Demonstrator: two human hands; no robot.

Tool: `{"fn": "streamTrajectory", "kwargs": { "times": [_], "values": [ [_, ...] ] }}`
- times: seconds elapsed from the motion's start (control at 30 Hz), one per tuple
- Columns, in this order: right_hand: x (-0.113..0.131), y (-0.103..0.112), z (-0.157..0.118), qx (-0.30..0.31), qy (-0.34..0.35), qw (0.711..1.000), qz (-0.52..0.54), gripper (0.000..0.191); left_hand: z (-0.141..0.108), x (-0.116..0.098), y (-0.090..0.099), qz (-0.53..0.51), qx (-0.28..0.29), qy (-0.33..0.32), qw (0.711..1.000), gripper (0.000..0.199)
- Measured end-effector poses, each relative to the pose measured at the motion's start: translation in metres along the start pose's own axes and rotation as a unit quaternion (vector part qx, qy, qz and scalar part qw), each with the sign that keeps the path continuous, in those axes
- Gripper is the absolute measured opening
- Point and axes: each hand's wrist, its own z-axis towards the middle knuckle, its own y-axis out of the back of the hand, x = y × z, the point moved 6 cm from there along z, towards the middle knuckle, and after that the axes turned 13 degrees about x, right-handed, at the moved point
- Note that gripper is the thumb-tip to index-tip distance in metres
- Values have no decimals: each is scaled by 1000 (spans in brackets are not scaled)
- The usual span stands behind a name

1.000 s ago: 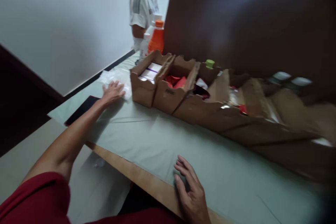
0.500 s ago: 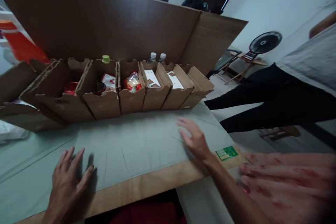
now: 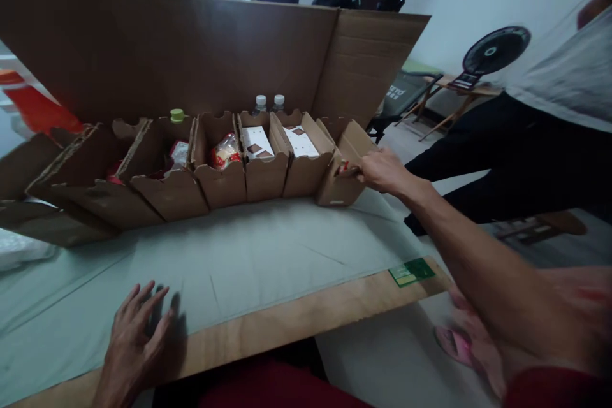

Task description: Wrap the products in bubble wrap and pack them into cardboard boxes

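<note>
At the right end of a row of cardboard bins, my right hand (image 3: 384, 170) has its fingers closed over the front right edge of the last cardboard bin (image 3: 340, 188). A small red patch (image 3: 342, 167) shows at that bin's rim, too small to name. The bin's front looks slightly tilted away from its neighbour. My left hand (image 3: 136, 338) lies with fingers spread on the pale green cloth (image 3: 248, 248) near the table's wooden front edge, holding nothing.
Neighbouring bins hold white boxes (image 3: 257, 140) and red-and-clear packets (image 3: 225, 152). Two white-capped bottles (image 3: 261, 104) and a green cap (image 3: 176, 115) show behind. A tall cardboard panel (image 3: 191, 57) backs the row. A person in dark trousers (image 3: 482, 140) stands at right, near a fan (image 3: 497, 51).
My right hand has gone from above the cloth forward to the rightmost bin and taken hold of its edge. The bin has shifted slightly. My left hand stays resting on the table.
</note>
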Motion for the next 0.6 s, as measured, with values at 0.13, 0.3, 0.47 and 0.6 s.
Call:
{"fn": "streamTrajectory", "kwargs": {
  "times": [0.13, 0.3, 0.47, 0.6],
  "values": [
    [41, 10, -25, 91, 79, 993, -9, 17, -7, -1, 9, -5, -16, -21, 1000, 37],
    [126, 43, -31, 107, 134, 985, 30, 17, 8, -44, 16, -61, -25, -49, 997, 28],
    [169, 81, -66, -24, 286, 914, 287, 24, 35, -114, 1, -117, 1, -121, 986, 27],
    [94, 70, -124, -324, 180, 823, 431, 18, 47, -139, -15, -153, 25, -141, 978, 37]
  ]
}}
